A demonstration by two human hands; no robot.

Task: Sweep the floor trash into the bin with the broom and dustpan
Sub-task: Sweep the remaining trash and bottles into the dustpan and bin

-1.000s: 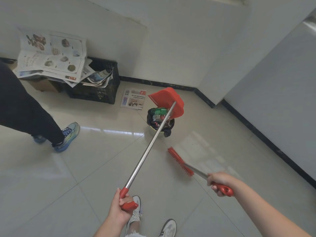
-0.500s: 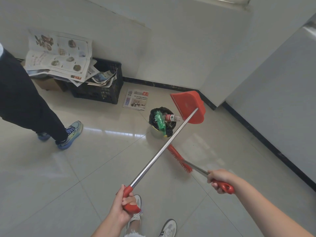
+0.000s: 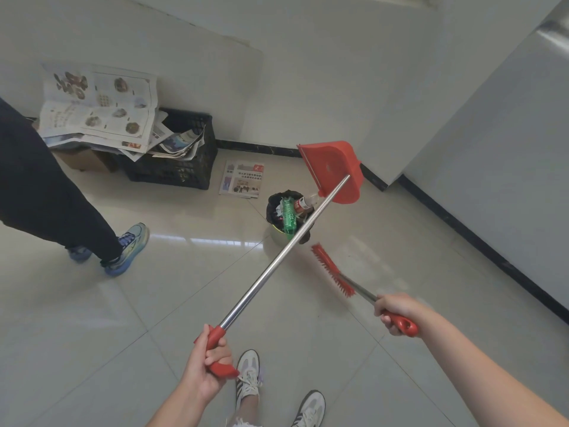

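Caller: Swinging away! That red plastic dustpan [image 3: 331,167] sat right over the small round bin [image 3: 276,237] a second ago, and now it hangs off the floor to the bin's far right, close to the wall corner.

Partner: And look at the grip. The left hand [image 3: 206,362] is wrapped tight round the red grip at the near end of the pan's long silver pole, fingers fully curled.

Caller: From here the pole cuts straight across the bin's right edge. What's inside?

Partner: It's lined with a black bag and stuffed: a green plastic bottle [image 3: 288,215] pokes up, and a clear bottle with a red label [image 3: 303,203] lies against the far rim.

Caller: Over to the right!

Partner: The right hand [image 3: 392,311] is clenched round the red handle of the red-bristled broom [image 3: 331,269]. Its head sits just near and right of the bin, and it's blurred, so I can't tell whether the bristles touch the pale glossy tiles.

Caller: Around the room?

Partner: A folded newspaper [image 3: 243,178] lies flat just beyond the bin. Further left, a black plastic crate [image 3: 175,152] stands against the wall with an open newspaper [image 3: 98,106] draped over it. A bystander's dark trouser leg [image 3: 46,192] and blue trainers [image 3: 129,248] fill the left side, and the sweeper's own white shoes [image 3: 248,377] are at the near edge.
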